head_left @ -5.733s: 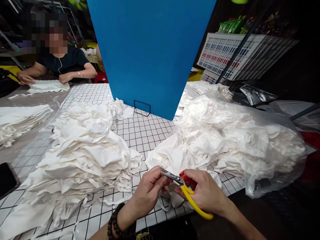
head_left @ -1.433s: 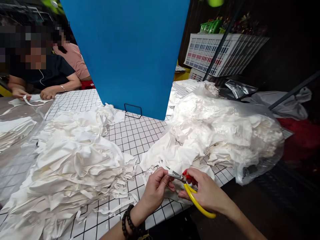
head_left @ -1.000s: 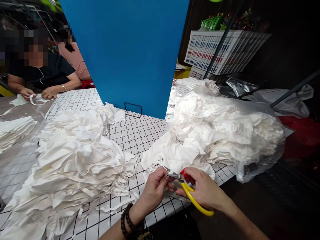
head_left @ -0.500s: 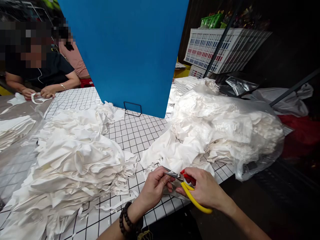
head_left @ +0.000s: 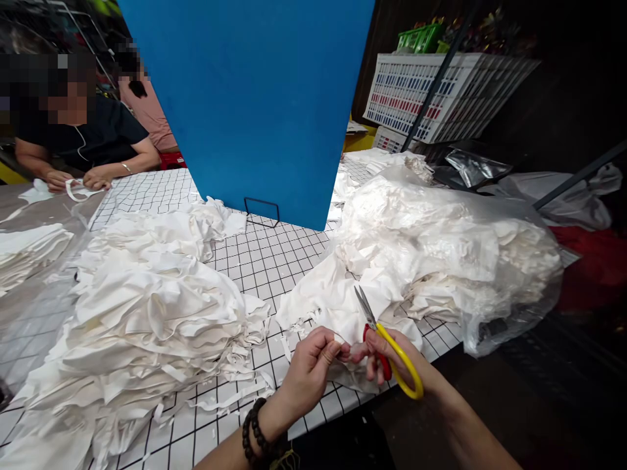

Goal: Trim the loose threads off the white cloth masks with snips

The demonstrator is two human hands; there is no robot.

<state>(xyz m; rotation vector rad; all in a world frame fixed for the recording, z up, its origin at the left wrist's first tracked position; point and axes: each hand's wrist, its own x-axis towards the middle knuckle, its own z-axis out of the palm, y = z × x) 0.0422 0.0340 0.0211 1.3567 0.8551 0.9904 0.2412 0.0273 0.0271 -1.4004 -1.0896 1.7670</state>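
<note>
Left hand (head_left: 313,362) and right hand (head_left: 392,359) meet at the near table edge, fingertips pinching a white fabric piece (head_left: 350,375) between them. The right hand grips yellow-and-red thread snips (head_left: 386,339), blades pointing toward 11 o'clock. White fabric heaps lie at 10 o'clock (head_left: 147,313) and, in a plastic bag, at 2 o'clock (head_left: 450,248).

the snips (head_left: 379,333) have bare, shiny metal blades and glossy yellow and red plastic handles. the cloth pieces (head_left: 147,313) are matt white fabric, soft and creased. the bag (head_left: 509,261) is thin clear plastic film with a sheen. the bench (head_left: 264,254) has a smooth white gridded top. the divider (head_left: 255,98) is matt blue.
</note>
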